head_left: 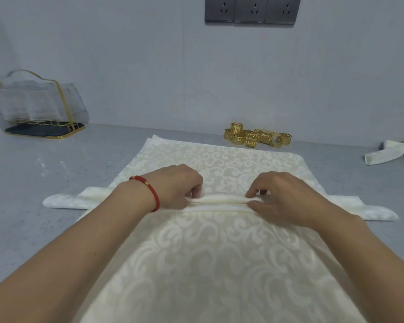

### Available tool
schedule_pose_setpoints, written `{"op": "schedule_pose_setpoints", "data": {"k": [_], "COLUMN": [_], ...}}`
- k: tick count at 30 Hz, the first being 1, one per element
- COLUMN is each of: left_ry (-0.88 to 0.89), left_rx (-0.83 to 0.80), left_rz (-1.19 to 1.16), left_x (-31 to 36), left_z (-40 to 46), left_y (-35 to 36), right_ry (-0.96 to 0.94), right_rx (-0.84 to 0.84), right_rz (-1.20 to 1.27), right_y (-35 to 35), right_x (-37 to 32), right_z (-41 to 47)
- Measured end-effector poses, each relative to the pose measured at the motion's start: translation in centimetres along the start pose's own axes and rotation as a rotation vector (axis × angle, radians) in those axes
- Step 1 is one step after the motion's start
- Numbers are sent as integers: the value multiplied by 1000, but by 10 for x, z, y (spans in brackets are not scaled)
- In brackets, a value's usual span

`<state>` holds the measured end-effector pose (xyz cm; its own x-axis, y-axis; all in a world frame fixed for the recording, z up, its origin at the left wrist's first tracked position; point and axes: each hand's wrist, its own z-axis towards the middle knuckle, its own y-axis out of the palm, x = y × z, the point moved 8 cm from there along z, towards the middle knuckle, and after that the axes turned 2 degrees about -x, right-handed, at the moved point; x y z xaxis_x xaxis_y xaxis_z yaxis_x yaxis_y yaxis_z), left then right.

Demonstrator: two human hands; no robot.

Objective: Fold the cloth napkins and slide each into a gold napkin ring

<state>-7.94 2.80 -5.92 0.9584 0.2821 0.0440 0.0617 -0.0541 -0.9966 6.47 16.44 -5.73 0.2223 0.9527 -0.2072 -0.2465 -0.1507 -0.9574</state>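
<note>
Although three grey wall sockets are seen above the desk, no brand, label or legible writing can be made out on them or on anything else.

A cream damask napkin, rolled into a long narrow band, is laid across the middle of the desk on top of a stack of flat napkins of the same cloth. Its central fold is pinched by both hands: the left hand has its fingers curled down onto the band from the far side, with the fingertips tucked out of sight into the cloth, and the right hand holds the fold between thumb and forefinger. The band's two pointed ends are spread flat on the desk beyond the stack's left and right edges. A red cord bracelet is worn on the left wrist.

A cluster of gold napkin rings is lying near the back edge of the desk, just beyond the stack. A finished napkin, already passed through a ring, is placed at the right edge and is partly cut off by the frame. A clear, gold-trimmed holder on a dark base is stood at the back left corner; its contents cannot be told. The near edge of the stack is cut off below.
</note>
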Motion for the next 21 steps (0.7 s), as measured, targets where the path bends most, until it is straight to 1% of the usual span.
{"op": "schedule_pose_setpoints", "data": {"k": [2,4,5,7,10,13,15,17,19,21], "left_ry": [-31,-78,-99,-125,-110,-39,-48,-48,-61,-114], "left_rx": [50,187,245,290,338,457,467,421,352,322], "left_rz": [-131,-237,-275,-294,-199,47,178,267,238,122], "left_x": [-7,-13,-15,-15,-9,9,20,32,43,48], "left_z": [-11,-19,-23,-26,-29,-40,-49,-57,-64,-70], "left_y": [1,0,2,9,14,7,6,10,17,20], "right_ry": [23,48,60,56,9,-32,-57,-79,-73,-62], "right_rx": [9,19,14,-15,-37,-48,-80,-150,-225,-260], "right_rz": [97,142,156,150,37,-75,-143,-159,-138,-99], "right_y": [0,1,2,5,5,-1,-3,-1,1,0], "right_x": [3,4,5,2,-4,-15,-23,-28,-28,-28], "right_z": [-1,-1,1,2,0,-3,-8,-12,-16,-17]}}
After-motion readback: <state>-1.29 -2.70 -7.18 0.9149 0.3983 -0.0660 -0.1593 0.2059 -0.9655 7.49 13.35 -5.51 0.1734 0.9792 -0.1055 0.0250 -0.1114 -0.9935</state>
